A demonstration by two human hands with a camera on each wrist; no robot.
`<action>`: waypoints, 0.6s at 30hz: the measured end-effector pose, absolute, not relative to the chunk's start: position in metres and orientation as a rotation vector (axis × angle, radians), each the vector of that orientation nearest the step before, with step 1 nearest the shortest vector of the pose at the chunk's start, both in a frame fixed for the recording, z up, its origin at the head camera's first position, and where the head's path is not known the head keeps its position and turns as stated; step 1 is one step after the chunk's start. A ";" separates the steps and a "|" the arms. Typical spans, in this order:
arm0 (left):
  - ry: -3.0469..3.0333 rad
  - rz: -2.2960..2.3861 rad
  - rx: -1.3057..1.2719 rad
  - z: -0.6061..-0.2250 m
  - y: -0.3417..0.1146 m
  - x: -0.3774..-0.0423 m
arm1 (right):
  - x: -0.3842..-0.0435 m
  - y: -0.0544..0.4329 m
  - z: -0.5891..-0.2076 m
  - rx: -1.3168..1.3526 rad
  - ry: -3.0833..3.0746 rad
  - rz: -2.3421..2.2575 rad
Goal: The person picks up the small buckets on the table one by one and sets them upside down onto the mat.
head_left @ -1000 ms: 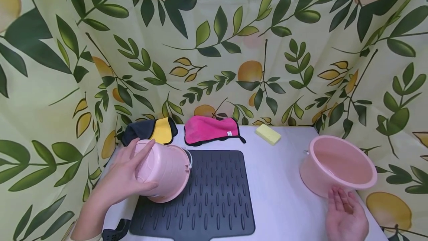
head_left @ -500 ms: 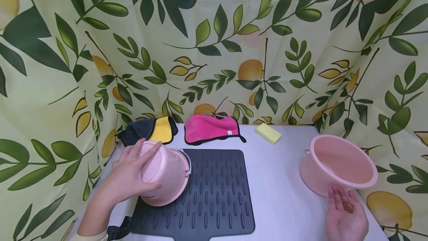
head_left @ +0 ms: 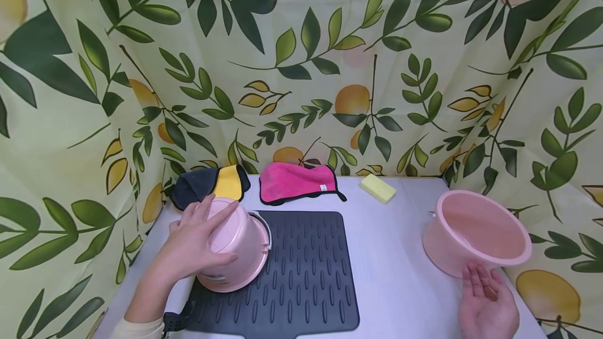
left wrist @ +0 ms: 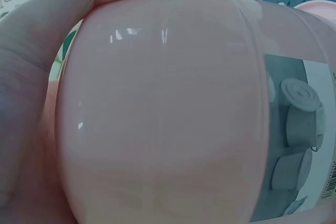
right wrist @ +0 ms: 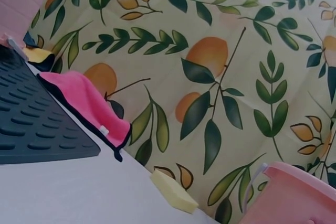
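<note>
A pink bucket (head_left: 242, 247) stands upside down, its rim on the left part of a dark ribbed mat (head_left: 311, 281). My left hand (head_left: 190, 247) grips it around the raised base, thumb on the near side and fingers over the top. The left wrist view shows its smooth wall and a picture label (left wrist: 296, 124) close up. At the right, a second pink bucket (head_left: 447, 247) stands upright with its mouth up; I see no contents in the visible part. My right hand (head_left: 490, 302) lies palm up with fingers extended at that bucket's near wall, apparently touching it.
Along the back of the white table (head_left: 386, 276) lie a dark and yellow cloth (head_left: 228, 182), a pink cloth (head_left: 297, 182) and a pale yellow sponge (head_left: 378, 188). Leaf-patterned fabric (head_left: 301, 82) rises behind and at both sides.
My left hand has moved right and turned the first bucket from a sideways tilt to rim-down on the mat. The right hand and its bucket have stayed in place.
</note>
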State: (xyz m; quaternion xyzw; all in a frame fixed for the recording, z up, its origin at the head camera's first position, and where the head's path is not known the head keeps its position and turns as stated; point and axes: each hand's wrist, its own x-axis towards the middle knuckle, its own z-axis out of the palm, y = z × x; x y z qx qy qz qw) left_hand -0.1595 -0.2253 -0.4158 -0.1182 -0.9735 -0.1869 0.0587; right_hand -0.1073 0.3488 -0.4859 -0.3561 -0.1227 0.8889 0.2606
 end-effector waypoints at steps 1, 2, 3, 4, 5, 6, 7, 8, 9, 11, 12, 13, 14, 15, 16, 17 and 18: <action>-2.954 -0.564 -0.352 -0.416 -0.224 -0.160 | -0.107 0.349 -0.486 -0.966 -0.335 2.408; -2.958 -0.560 -0.348 -0.416 -0.223 -0.161 | -0.107 0.349 -0.485 -0.966 -0.336 2.410; -2.962 -0.554 -0.344 -0.417 -0.222 -0.162 | -0.107 0.349 -0.485 -0.966 -0.334 2.412; -2.964 -0.548 -0.341 -0.417 -0.222 -0.163 | -0.107 0.349 -0.485 -0.966 -0.329 2.413; -2.966 -0.543 -0.340 -0.417 -0.221 -0.163 | -0.107 0.349 -0.485 -0.965 -0.326 2.414; -2.966 -0.536 -0.340 -0.417 -0.221 -0.163 | -0.107 0.349 -0.485 -0.964 -0.326 2.415; -2.964 -0.533 -0.341 -0.417 -0.220 -0.164 | -0.106 0.349 -0.485 -0.962 -0.321 2.416; -2.962 -0.526 -0.345 -0.418 -0.220 -0.164 | -0.106 0.348 -0.485 -0.959 -0.316 2.415; -2.960 -0.515 -0.349 -0.418 -0.219 -0.164 | -0.106 0.348 -0.485 -0.957 -0.316 2.412; -2.956 -0.492 -0.358 -0.418 -0.218 -0.164 | -0.106 0.348 -0.486 -0.953 -0.325 2.406; -2.954 -0.477 -0.360 -0.419 -0.217 -0.164 | -0.106 0.348 -0.486 -0.953 -0.333 2.402; -2.953 -0.462 -0.361 -0.419 -0.216 -0.164 | -0.107 0.347 -0.486 -0.952 -0.339 2.398; -2.954 -0.446 -0.360 -0.420 -0.215 -0.164 | -0.107 0.347 -0.486 -0.954 -0.349 2.395; -2.952 -0.433 -0.358 -0.420 -0.214 -0.165 | -0.107 0.347 -0.486 -0.956 -0.359 2.392; -2.951 -0.424 -0.354 -0.421 -0.214 -0.165 | -0.107 0.347 -0.486 -0.957 -0.361 2.392; -2.951 -0.418 -0.348 -0.422 -0.213 -0.165 | -0.107 0.347 -0.486 -0.959 -0.361 2.392; -2.950 -0.412 -0.342 -0.423 -0.212 -0.165 | -0.107 0.347 -0.486 -0.960 -0.360 2.394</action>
